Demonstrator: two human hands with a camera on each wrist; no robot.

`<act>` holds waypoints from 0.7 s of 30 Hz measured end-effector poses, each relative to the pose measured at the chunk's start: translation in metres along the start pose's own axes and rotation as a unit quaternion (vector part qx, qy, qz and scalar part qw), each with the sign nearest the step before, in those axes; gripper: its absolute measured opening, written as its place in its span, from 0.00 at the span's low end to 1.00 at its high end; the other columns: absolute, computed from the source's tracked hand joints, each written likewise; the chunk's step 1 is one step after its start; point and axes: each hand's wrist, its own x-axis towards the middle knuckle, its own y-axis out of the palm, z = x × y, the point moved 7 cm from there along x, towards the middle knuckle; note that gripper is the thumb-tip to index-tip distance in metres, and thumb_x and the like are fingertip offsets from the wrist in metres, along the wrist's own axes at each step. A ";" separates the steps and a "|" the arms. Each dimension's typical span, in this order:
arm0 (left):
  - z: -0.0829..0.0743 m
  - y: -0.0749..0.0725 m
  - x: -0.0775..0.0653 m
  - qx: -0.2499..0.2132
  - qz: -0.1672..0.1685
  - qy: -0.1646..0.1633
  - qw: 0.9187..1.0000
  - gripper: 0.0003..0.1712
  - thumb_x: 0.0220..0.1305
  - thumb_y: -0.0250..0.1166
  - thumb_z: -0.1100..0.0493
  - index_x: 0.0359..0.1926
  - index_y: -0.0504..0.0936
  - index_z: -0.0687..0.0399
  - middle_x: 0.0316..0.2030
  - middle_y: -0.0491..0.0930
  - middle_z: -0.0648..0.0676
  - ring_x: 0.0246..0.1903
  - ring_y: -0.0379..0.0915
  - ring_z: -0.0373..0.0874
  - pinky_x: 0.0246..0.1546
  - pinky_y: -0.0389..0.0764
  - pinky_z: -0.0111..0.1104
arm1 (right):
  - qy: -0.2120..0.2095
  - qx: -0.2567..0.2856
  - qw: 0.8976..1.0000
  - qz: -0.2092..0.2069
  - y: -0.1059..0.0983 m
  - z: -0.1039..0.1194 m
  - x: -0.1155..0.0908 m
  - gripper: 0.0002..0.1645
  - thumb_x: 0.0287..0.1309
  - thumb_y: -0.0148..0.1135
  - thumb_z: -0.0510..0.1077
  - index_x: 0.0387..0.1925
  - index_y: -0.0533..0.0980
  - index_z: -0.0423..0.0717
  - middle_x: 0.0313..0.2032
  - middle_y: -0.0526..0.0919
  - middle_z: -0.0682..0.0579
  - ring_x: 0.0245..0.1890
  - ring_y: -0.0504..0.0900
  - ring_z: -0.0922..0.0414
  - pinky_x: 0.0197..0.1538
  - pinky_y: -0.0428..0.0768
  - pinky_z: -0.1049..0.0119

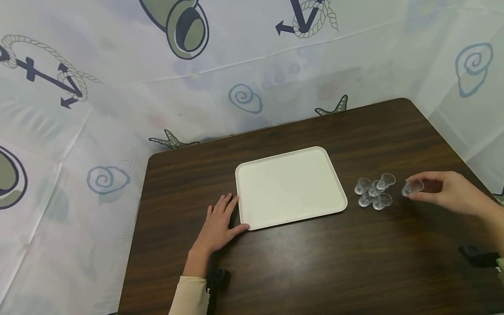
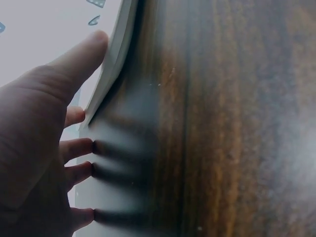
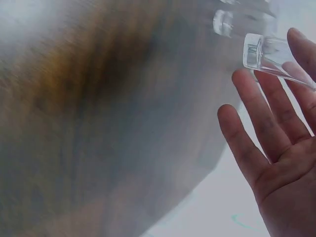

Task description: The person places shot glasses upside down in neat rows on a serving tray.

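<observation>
My left hand [image 1: 216, 229] lies at the near left corner of a cream rectangular tray [image 1: 291, 188], its fingers spread. The left thumb touches the tray's rim in the head view, and the other fingertips reach down along its left side. At the right, my right hand [image 1: 453, 192] pinches a small clear shot glass [image 1: 412, 188] between thumb and fingers. The right wrist view shows that shot glass [image 3: 269, 54] tilted, with its thick base toward the table. Several more clear shot glasses [image 1: 374, 192] stand clustered between the tray and the right hand.
Everything stands on a dark wood-grain table [image 1: 299, 262] with rounded corners. A pale cloth [image 1: 275, 65] printed with anchors, shells and starfish hangs behind and beside it. The table's right edge runs close past the right hand.
</observation>
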 end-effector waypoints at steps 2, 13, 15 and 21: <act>0.001 0.000 0.000 -0.005 0.003 -0.002 1.000 0.54 0.54 0.59 0.26 0.75 0.51 0.41 0.73 0.51 0.53 0.73 0.40 0.51 0.66 0.45 0.61 | -0.009 0.005 1.000 -0.012 -0.008 0.004 0.002 0.21 0.50 0.73 0.46 0.46 0.80 0.43 0.40 0.84 0.47 0.32 0.77 0.75 0.30 0.77 0.77; 0.003 0.003 0.000 -0.005 -0.005 0.011 1.000 0.57 0.51 0.59 0.23 0.75 0.50 0.40 0.73 0.51 0.54 0.73 0.41 0.55 0.64 0.46 0.63 | -0.087 0.028 0.995 -0.044 -0.040 0.053 0.026 0.23 0.47 0.72 0.32 0.47 0.78 0.46 0.39 0.80 0.64 0.34 0.79 0.74 0.31 0.77 0.80; 0.003 0.002 0.000 -0.006 -0.004 0.011 1.000 0.57 0.51 0.59 0.24 0.75 0.50 0.40 0.73 0.50 0.55 0.73 0.40 0.55 0.64 0.45 0.63 | -0.110 0.012 0.993 -0.043 -0.043 0.067 0.033 0.24 0.47 0.72 0.32 0.48 0.78 0.48 0.40 0.79 0.60 0.34 0.78 0.72 0.31 0.76 0.79; 0.002 0.002 0.000 -0.017 -0.002 0.008 1.000 0.57 0.51 0.61 0.25 0.75 0.50 0.41 0.73 0.50 0.55 0.73 0.40 0.55 0.65 0.44 0.64 | -0.167 -0.031 0.985 -0.035 -0.044 0.108 0.057 0.24 0.46 0.74 0.34 0.48 0.81 0.50 0.41 0.75 0.56 0.34 0.74 0.66 0.34 0.74 0.82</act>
